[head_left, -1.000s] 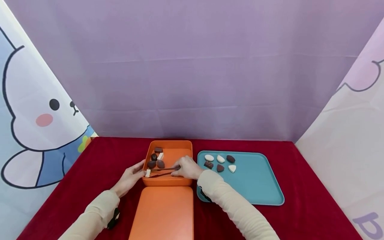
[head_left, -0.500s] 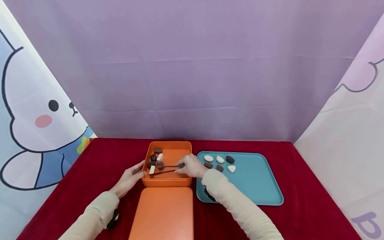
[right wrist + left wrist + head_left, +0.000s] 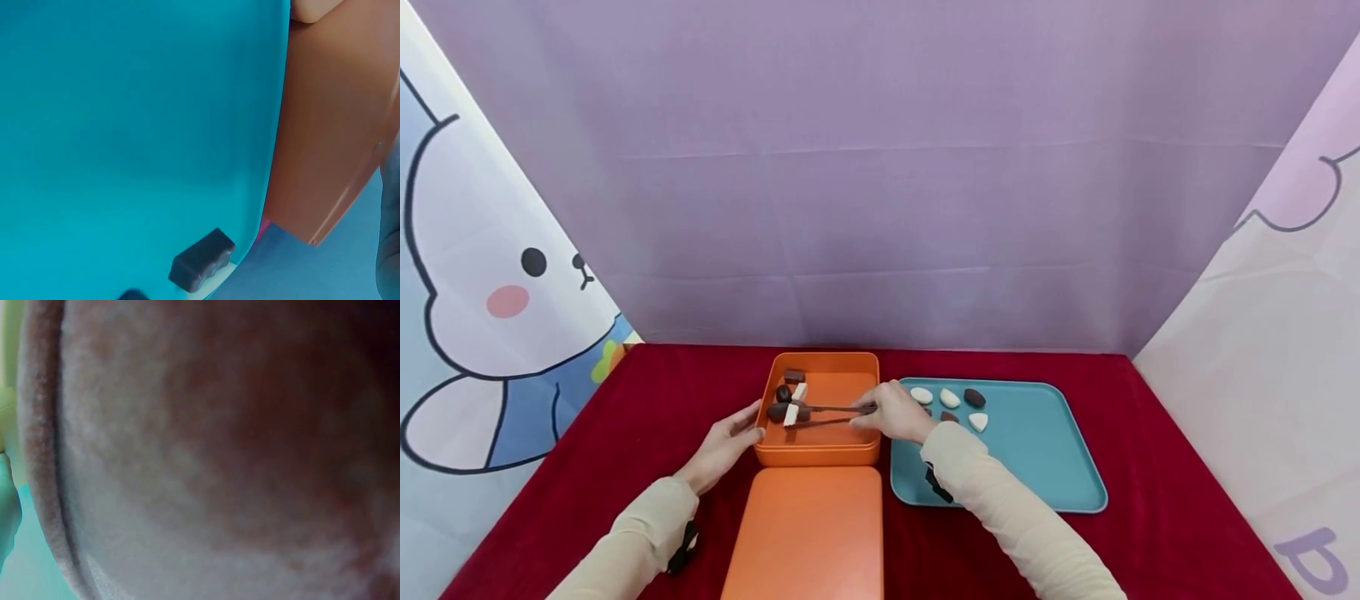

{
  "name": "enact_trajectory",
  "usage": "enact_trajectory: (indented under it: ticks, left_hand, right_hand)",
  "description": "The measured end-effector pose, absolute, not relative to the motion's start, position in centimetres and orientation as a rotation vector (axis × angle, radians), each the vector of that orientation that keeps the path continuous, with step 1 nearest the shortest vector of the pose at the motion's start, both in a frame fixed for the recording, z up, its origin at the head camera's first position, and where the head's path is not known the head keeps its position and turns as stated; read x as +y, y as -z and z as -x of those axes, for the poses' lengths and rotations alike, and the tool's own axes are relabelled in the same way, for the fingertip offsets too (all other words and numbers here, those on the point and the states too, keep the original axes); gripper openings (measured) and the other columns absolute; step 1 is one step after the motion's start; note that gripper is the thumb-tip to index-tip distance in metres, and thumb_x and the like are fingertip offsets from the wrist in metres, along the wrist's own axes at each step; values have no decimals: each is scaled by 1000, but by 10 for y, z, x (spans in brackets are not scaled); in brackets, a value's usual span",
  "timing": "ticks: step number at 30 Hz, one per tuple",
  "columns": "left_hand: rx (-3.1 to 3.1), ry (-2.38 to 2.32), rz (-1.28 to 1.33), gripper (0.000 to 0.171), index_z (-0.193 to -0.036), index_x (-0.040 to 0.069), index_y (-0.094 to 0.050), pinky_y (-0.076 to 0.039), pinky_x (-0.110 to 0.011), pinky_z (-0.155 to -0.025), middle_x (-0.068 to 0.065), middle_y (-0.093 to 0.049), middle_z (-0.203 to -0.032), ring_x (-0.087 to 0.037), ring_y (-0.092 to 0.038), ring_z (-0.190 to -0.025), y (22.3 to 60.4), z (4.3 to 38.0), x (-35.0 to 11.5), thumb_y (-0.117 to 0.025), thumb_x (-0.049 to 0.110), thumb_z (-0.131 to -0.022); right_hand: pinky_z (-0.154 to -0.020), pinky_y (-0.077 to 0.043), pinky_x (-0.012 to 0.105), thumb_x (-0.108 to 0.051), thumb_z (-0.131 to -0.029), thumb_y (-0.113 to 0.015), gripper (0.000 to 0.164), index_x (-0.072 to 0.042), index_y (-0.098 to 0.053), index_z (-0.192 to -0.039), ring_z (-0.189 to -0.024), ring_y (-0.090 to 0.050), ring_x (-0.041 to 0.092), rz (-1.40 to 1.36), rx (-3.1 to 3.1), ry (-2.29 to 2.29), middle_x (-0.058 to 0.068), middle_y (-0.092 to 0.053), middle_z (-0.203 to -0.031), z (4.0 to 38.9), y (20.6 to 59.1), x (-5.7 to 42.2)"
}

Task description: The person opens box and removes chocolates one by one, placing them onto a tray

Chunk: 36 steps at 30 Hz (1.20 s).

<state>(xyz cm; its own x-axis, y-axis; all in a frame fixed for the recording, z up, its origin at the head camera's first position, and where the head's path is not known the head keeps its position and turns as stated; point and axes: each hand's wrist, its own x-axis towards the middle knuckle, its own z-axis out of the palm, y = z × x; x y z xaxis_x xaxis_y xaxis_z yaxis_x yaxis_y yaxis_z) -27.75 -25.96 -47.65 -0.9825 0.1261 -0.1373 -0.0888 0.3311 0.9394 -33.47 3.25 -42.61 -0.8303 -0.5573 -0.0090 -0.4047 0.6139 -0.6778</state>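
In the head view, my right hand (image 3: 895, 412) grips dark tongs (image 3: 831, 409) over the orange box (image 3: 838, 454). A white chocolate piece (image 3: 792, 415) is at the tong tips, above the box floor. Behind and left of it lie brown chocolates (image 3: 777, 412) and another white piece (image 3: 800, 392); the tongs partly cover some. My left hand (image 3: 722, 450) rests against the box's left wall, fingers and thumb extended. The left wrist view is mostly a blurred close surface. In the right wrist view, the tongs cannot be seen.
Right of the box lies a blue tray (image 3: 1030, 450), with white and brown chocolates along its far left part, including a white triangular one (image 3: 978, 422). An orange lid (image 3: 812, 525) lies in front of the box on the red cloth (image 3: 1157, 500).
My right hand has moved right with the tongs, carrying the white piece up and away from the box's front left corner. My left hand has stayed on the box wall.
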Motion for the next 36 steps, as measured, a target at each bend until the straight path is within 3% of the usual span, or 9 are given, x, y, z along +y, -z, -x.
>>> enact_trajectory:
  ticks: [6,13,24,27,36]
  left_hand:
    - [2414,-1702,-27,61,-148,12,-19,-29,-47,-107,-15,-24,-150,-31,-26,-136,476,278,-260,-49,18,-95]
    - [2408,-1689,-24,62,-148,13,-17,-28,-48,-107,-15,-22,-151,-32,-25,-137,475,276,-260,-49,19,-95]
    - [2401,-1690,-57,63,-148,13,-17,-29,-48,-106,-15,-23,-150,-31,-24,-137,477,274,-261,-49,21,-95]
    - [2395,-1687,-43,64,-148,13,-17,-29,-47,-106,-14,-23,-150,-30,-24,-137,479,273,-262,-50,23,-95]
    - [2420,-1643,-56,64,-148,12,-16,-32,-46,-105,-15,-23,-150,-31,-26,-136,473,278,-263,-50,22,-95]
  right_hand:
    - [-49,-39,20,-26,-80,-70,29,-10,-72,-104,-62,-52,9,785,2637,1056,-2,-70,-86,334,423,42]
    - [-47,-40,22,-26,-80,-70,28,-9,-72,-102,-62,-51,12,722,2639,1118,-2,-66,-84,328,417,58]
    - [-56,-49,24,-27,-80,-70,25,-13,-72,-101,-69,-59,11,633,2673,1199,-4,-69,-83,314,404,97]
    - [-54,-50,25,-25,-80,-70,26,-12,-72,-103,-64,-60,9,638,2666,1248,-1,-70,-82,310,399,112]
    - [-46,-42,24,-29,-79,-70,34,-9,-70,-107,-59,-57,9,583,2792,1238,0,-70,-84,304,386,173]
